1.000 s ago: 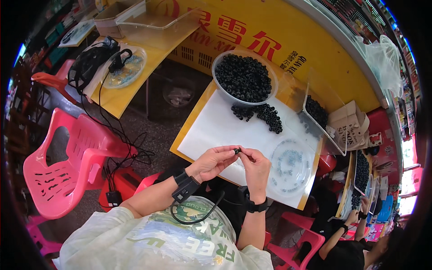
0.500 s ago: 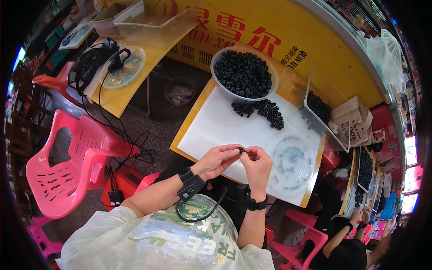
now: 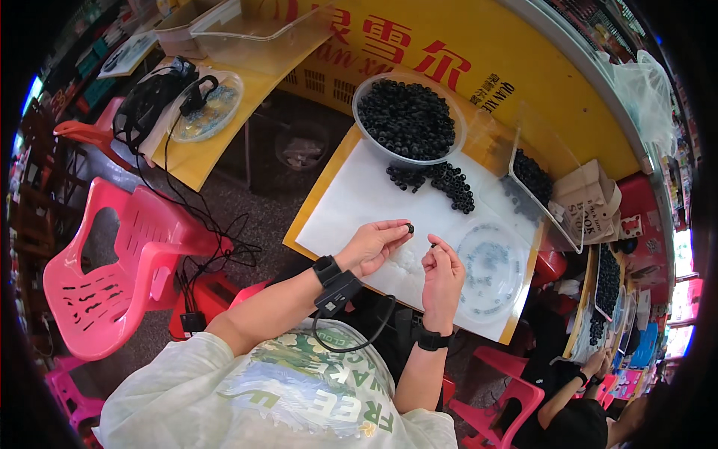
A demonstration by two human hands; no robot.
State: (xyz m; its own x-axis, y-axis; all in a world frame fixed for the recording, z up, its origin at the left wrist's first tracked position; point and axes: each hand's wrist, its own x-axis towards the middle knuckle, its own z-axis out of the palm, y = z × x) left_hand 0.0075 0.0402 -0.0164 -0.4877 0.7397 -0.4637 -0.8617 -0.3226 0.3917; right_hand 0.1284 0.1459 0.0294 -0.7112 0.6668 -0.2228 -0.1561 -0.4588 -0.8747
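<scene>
Over the near part of a white board [image 3: 336, 198], my left hand [image 3: 370, 248] pinches a small black ring-shaped part [image 3: 410, 227] between thumb and fingertips. My right hand [image 3: 443, 278] is a little apart from it, fingers curled, with a tiny dark piece [image 3: 433, 245] at the fingertips, too small to name. Beyond them, a pile of black ring-shaped parts [image 3: 458, 193] lies on the board. It sits just in front of a clear bowl [image 3: 461, 129] filled with the same parts. Beside my right hand lies a round clear tray [image 3: 511, 283] with small pale-blue pieces.
A clear bin [image 3: 562, 217] holding black parts stands at the right, by a paper bag [image 3: 594, 202]. Pink chairs [image 3: 97, 288] stand at left and lower right. Cables [image 3: 202, 224] hang at the left. Another person's hands [image 3: 594, 363] work at the far right.
My hands, together at one small black part before, have separated. The left has moved slightly right and up with the black part; the right has shifted right and down.
</scene>
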